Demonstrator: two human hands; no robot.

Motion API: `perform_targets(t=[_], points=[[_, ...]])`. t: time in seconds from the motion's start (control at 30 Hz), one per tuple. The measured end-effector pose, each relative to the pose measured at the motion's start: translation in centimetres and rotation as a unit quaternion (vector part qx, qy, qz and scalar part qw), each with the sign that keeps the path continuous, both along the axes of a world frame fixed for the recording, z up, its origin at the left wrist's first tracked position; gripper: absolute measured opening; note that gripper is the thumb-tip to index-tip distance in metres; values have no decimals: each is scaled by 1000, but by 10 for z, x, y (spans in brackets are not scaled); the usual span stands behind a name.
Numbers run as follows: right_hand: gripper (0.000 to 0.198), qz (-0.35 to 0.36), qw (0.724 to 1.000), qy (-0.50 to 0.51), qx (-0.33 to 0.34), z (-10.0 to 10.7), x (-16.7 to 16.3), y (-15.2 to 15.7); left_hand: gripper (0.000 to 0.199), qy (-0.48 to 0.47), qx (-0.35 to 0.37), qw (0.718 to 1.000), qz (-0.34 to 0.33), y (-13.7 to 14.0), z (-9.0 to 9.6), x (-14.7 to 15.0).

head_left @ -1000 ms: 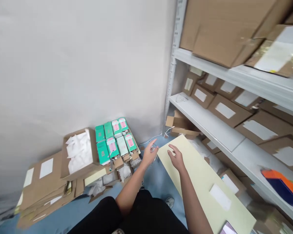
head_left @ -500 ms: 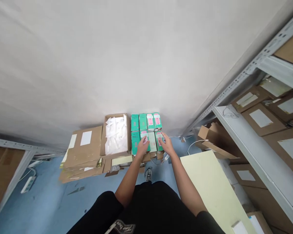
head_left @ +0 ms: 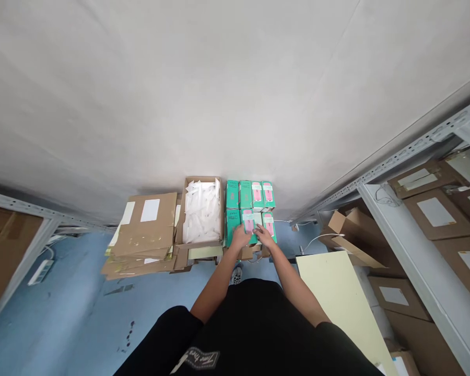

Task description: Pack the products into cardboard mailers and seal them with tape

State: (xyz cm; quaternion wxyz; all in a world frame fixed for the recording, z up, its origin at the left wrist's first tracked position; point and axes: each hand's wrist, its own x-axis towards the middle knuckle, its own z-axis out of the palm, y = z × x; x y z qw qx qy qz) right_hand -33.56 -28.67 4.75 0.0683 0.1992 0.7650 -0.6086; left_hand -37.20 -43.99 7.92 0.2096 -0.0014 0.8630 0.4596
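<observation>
Small green boxes stand packed in two rows against the wall, some with pink fronts and white labels. My left hand (head_left: pixel 241 238) is curled over the near left edge of a green-and-pink box (head_left: pixel 249 220) in the front row, its thumb across the box. My right hand (head_left: pixel 265 237) is close by on the right, its fingers apart and reaching towards that box's right edge; whether they touch it is too small to tell. A pale box top (head_left: pixel 257 218) shows just beyond these fingers. To the right is another green-and-pink box (head_left: pixel 269 222). A plain green box (head_left: pixel 232 222) is at the left.
Left of the green boxes, an open carton (head_left: pixel 222 209) holds many white packets. Flattened cardboard (head_left: pixel 144 235) is stacked farther left. A cream board (head_left: pixel 332 287) lies at my right, near an open carton (head_left: pixel 352 237), a white cable (head_left: pixel 317 240) and a metal shelf (head_left: pixel 411 250) with boxes.
My right hand has moved left, off the rightmost front box, towards the box under my left hand. My left hand stays at that box. The view has shifted slightly.
</observation>
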Motion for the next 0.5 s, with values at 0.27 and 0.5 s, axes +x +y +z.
perform_targets(t=[0.27, 0.5], points=[[54, 14, 999, 19, -23, 11, -2, -25, 23, -1, -83, 995, -46, -3, -2, -8], [59, 14, 998, -19, -57, 21, 2, -21, 49, 5, 0, 1000, -15, -23, -12, 6]])
